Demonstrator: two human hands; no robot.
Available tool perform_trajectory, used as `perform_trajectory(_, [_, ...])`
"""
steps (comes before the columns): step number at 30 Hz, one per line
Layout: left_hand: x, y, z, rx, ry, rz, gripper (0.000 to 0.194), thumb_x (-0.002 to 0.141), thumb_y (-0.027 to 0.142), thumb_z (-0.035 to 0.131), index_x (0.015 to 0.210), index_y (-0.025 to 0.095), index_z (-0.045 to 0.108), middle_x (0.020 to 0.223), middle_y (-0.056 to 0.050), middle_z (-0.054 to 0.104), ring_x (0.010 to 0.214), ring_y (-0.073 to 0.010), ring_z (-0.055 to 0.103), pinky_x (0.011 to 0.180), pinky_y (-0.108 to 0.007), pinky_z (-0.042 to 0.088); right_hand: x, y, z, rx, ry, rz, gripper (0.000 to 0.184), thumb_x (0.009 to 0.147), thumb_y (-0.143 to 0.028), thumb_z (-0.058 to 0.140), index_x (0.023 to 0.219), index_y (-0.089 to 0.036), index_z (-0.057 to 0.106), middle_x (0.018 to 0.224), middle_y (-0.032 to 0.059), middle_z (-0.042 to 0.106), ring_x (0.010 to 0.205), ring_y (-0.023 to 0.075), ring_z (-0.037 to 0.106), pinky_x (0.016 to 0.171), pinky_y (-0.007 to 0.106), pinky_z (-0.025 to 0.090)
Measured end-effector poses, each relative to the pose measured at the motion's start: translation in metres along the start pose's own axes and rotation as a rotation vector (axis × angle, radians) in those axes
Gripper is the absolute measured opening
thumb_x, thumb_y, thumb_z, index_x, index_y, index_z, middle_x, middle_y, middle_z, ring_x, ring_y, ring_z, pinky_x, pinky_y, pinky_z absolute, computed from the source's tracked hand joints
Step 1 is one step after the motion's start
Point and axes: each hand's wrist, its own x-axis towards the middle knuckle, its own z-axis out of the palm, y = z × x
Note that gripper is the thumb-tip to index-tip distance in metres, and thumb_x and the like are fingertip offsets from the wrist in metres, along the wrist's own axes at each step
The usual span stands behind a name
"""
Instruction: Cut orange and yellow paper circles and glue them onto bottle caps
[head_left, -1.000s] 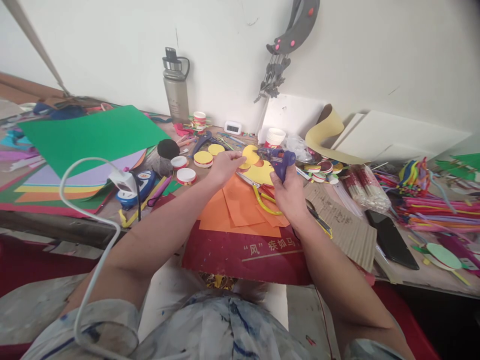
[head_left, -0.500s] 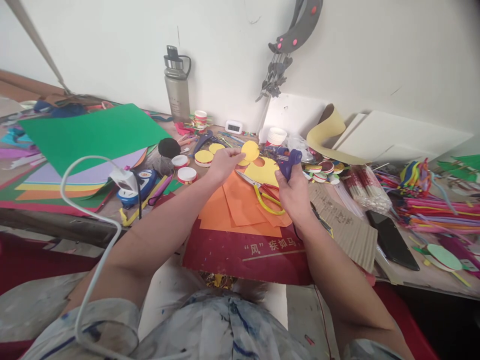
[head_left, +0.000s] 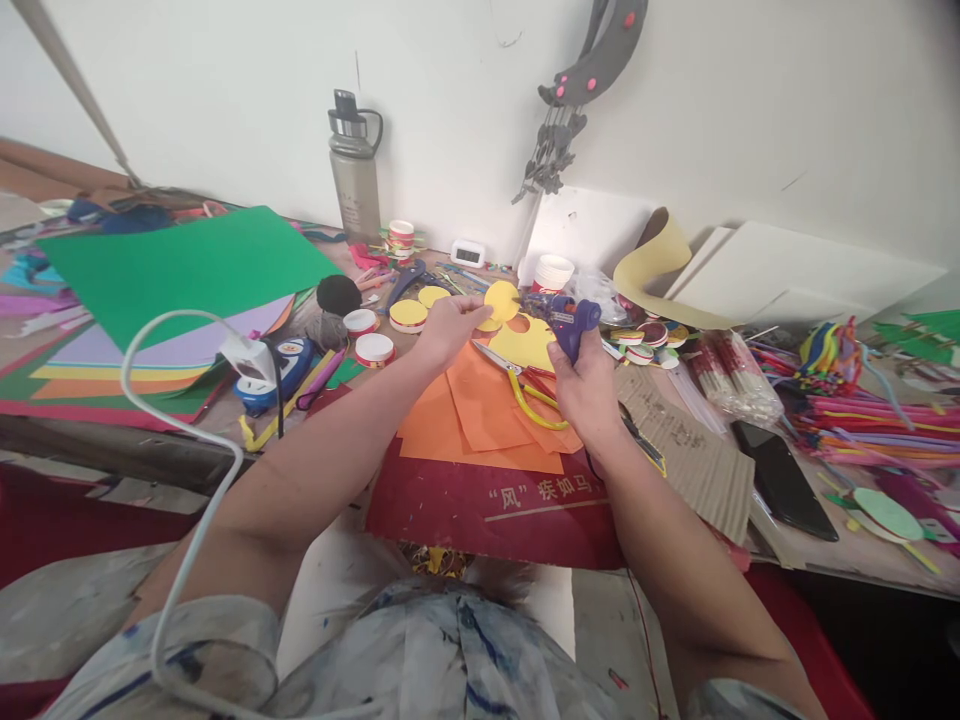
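Yellow paper, already cut to a disc point(head_left: 500, 300), is pinched in the left hand point(head_left: 451, 332) over the far side of a holed yellow sheet point(head_left: 527, 348). The right hand point(head_left: 589, 388) grips a purple glue gun point(head_left: 577, 325), nozzle at the disc's right edge; whether glue is on cannot be told. Further left, one round piece point(head_left: 408, 315) is yellow-topped, two white ones point(head_left: 374, 348) uncovered.

Looks onto a plain off-white wall point(head_left: 450, 120) with thin dark scratches point(head_left: 358, 70), behind a long brownish table point(head_left: 870, 558), in soft, pale light.
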Motion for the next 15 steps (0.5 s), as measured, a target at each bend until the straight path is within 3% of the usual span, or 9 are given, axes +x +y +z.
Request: perform_trajectory(15, [-0.0004,-0.0029,0.0004,0.006,-0.043,-0.001,0.012,0.083,0.015,0.090,0.077,0.010,0.080,0.080,-0.003,0.078,0.078,-0.0133,0.074,0.098,-0.043,0.073,-0.0012,-0.0020,0.0003,0.027,-0.011,0.007,0.043,0.102,-0.046,0.058,0.134,-0.019,0.066,0.121,0.0201,0.081,0.115,0.0393,0.075,0.107,0.058,0.060])
